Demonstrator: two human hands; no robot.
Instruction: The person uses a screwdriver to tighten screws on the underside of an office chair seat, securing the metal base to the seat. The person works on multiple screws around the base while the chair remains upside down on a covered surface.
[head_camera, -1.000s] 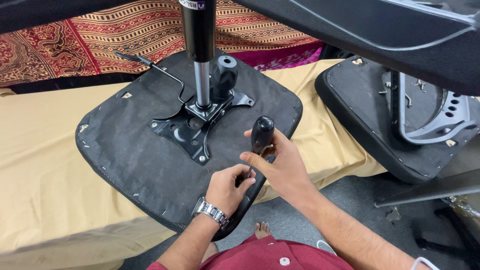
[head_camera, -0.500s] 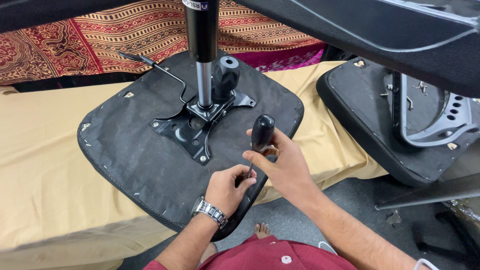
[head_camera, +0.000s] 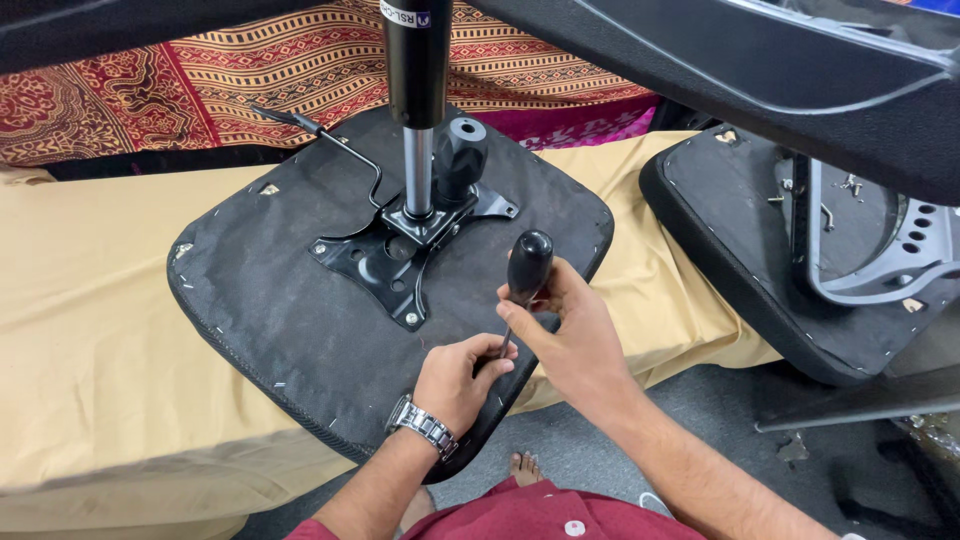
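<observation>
At the bottom of the frame, a maroon garment and a bare foot (head_camera: 522, 466) on the grey floor sit nearest. Just above, in the lower centre, the left hand (head_camera: 455, 380), with a metal wristwatch (head_camera: 424, 427) on its wrist, is curled at the near edge of the seat, its fingertips pinched around the lower end of the screwdriver (head_camera: 524, 280) shaft where it meets the seat rim. To its right, the right hand (head_camera: 570, 335) holds a clenched grip on the same tool, fingers wrapped about the bottom of the black handle; the rounded handle top rises above that grip, while the thin shaft runs down and left from it to the left hand.

Beyond the hands lies the overturned black chair seat (head_camera: 270, 310), resting on a tan-covered bed (head_camera: 90, 300). At the seat's centre, a black metal mounting plate (head_camera: 385, 262) carries the upright gas cylinder (head_camera: 418, 110), with a black knob (head_camera: 460, 155) beside it and a bent lever (head_camera: 335, 145) reaching toward the upper left.

At right lies a second black seat (head_camera: 740, 250) with a grey metal bracket (head_camera: 890, 250). Farthest back, a red patterned cloth (head_camera: 200, 80) spans the upper left.
</observation>
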